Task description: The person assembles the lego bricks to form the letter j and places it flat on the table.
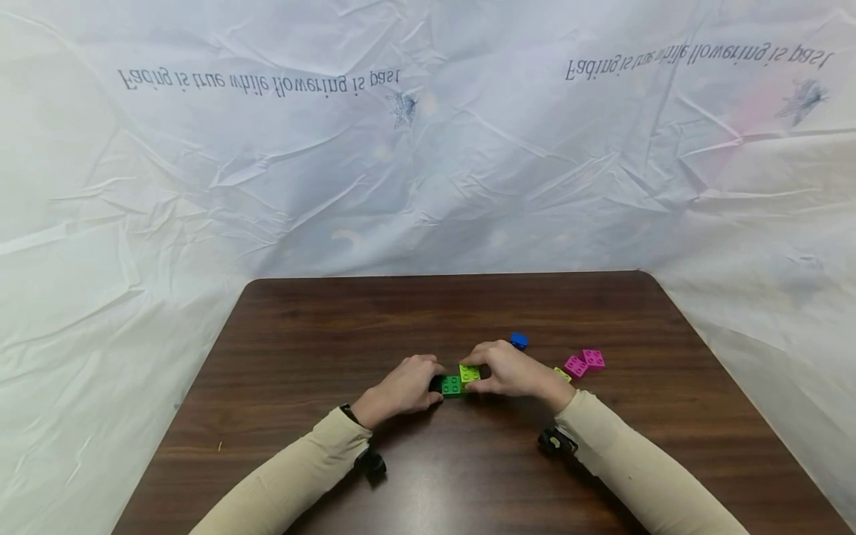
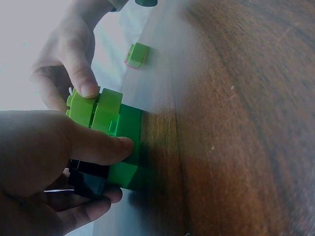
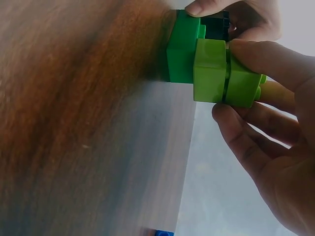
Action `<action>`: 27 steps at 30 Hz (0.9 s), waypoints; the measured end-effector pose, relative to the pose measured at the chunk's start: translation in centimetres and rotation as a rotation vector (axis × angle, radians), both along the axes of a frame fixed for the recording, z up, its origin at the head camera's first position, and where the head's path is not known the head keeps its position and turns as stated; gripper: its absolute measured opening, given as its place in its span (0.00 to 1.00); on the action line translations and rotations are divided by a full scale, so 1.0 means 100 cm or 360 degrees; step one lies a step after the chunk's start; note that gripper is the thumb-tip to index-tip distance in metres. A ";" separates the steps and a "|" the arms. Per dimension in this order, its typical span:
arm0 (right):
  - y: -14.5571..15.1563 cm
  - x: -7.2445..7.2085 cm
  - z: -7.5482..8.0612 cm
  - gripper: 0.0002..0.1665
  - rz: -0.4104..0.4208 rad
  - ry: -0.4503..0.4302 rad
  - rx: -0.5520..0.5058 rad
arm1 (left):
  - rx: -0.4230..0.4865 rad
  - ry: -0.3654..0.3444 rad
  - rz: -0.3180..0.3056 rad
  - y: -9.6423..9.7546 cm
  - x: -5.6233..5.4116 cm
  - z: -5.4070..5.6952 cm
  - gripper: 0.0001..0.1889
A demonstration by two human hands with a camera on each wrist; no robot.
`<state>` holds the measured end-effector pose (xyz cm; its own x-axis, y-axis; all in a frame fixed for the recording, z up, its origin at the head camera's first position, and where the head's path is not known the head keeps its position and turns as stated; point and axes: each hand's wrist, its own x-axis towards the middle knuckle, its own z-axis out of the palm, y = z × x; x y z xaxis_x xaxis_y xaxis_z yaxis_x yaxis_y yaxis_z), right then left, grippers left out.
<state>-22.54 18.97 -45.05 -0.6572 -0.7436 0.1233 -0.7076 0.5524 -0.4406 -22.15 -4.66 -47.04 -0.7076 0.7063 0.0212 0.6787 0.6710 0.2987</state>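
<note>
A long dark green toy building brick (image 1: 451, 385) stands on the table, with a black brick (image 2: 91, 182) on its left end. On its right end sits a lime green brick (image 3: 209, 69), and a second lime brick (image 3: 242, 84) lies on top of that one, a thin gap showing between the two. My left hand (image 1: 406, 385) grips the left end, thumb along the side of the green brick and fingers behind the black one. From the right, my right hand (image 1: 513, 370) pinches the upper lime brick between thumb and fingers.
Right of the stack lie a blue brick (image 1: 519, 340), two magenta bricks (image 1: 575, 365) and another lime brick (image 1: 562, 374) partly behind my right wrist. The brown table (image 1: 321, 319) ends at a white printed sheet (image 1: 428, 163) at the back.
</note>
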 end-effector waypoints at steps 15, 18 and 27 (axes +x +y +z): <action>-0.001 -0.001 0.000 0.24 -0.0001 0.0043 0.0016 | -0.0006 0.0016 -0.0017 0.001 -0.003 -0.002 0.19; -0.002 -0.001 -0.001 0.24 0.0002 0.0059 0.0016 | 0.0002 0.0032 -0.0016 0.002 -0.003 -0.003 0.18; -0.004 0.001 0.002 0.23 -0.0028 0.0119 0.0057 | 0.0010 0.0032 -0.0026 0.002 -0.004 -0.004 0.18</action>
<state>-22.39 18.55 -44.80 -0.6604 -0.7366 0.1462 -0.7277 0.5796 -0.3668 -22.58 -4.45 -47.43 -0.6955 0.7174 0.0400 0.6953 0.6580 0.2891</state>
